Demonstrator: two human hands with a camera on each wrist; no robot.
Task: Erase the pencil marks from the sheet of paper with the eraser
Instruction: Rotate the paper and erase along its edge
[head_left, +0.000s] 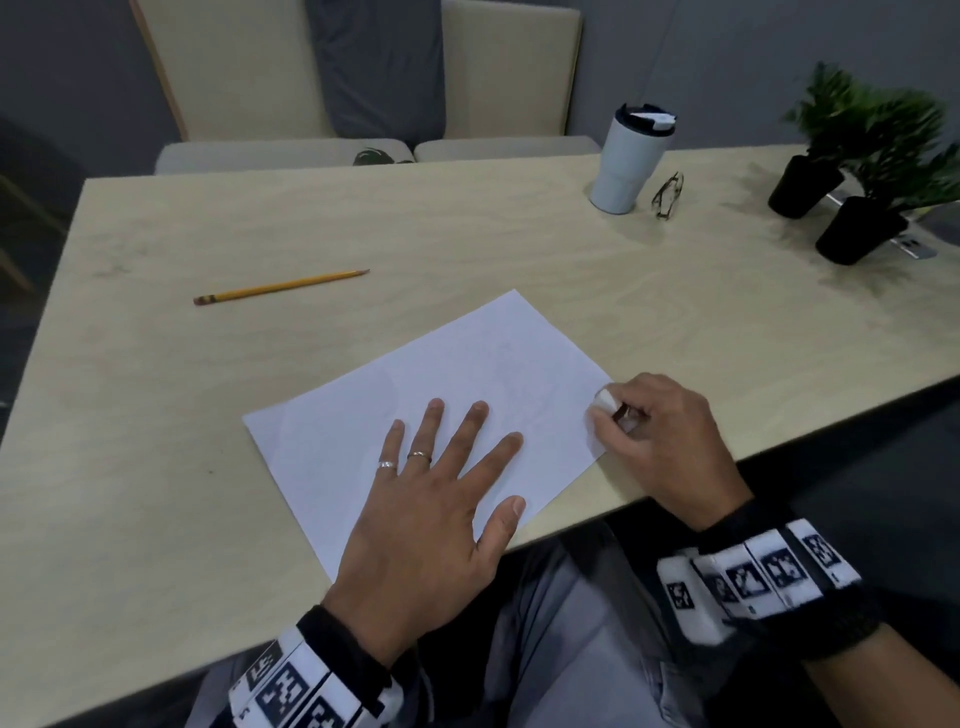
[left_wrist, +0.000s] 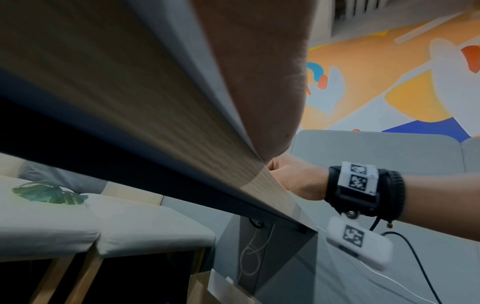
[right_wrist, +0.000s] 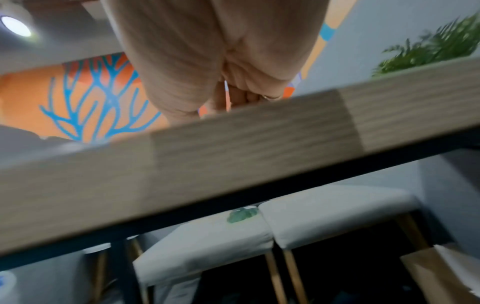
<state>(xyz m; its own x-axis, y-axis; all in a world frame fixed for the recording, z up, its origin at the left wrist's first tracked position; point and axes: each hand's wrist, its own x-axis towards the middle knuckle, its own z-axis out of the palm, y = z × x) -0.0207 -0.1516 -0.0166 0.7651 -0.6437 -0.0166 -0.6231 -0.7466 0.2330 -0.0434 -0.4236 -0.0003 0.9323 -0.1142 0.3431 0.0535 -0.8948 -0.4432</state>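
The sheet of paper (head_left: 457, 395) lies flat on the tabletop (head_left: 260, 228), turned at an angle, with its near corner close to the tabletop's front edge. The left hand (head_left: 431, 499) rests palm down on the near half of the sheet, fingers (head_left: 470, 431) straight and spread apart; this placement most likely serves to pin the sheet so it does not slide or buckle under rubbing. The right hand (head_left: 670, 436) sits at the sheet's right corner with its fingers curled together and clamped on the eraser (head_left: 607, 401), a small white block whose exposed end points toward the paper. The eraser is at or just over the paper's right edge; whether it is pressing on the surface cannot be told. Faint grey pencil marks (head_left: 514, 374) appear in the far-centre area of the sheet, beyond the left fingertips, so erasing there appears incomplete. The wrist views show mostly the tabletop edge and the undersides of the hands. A pencil (head_left: 280, 286) lies well apart on the left of the tabletop. A tumbler (head_left: 626, 161), a pair of glasses (head_left: 668, 195) and two potted plants (head_left: 852, 171) stand at the far right, clear of the work area.
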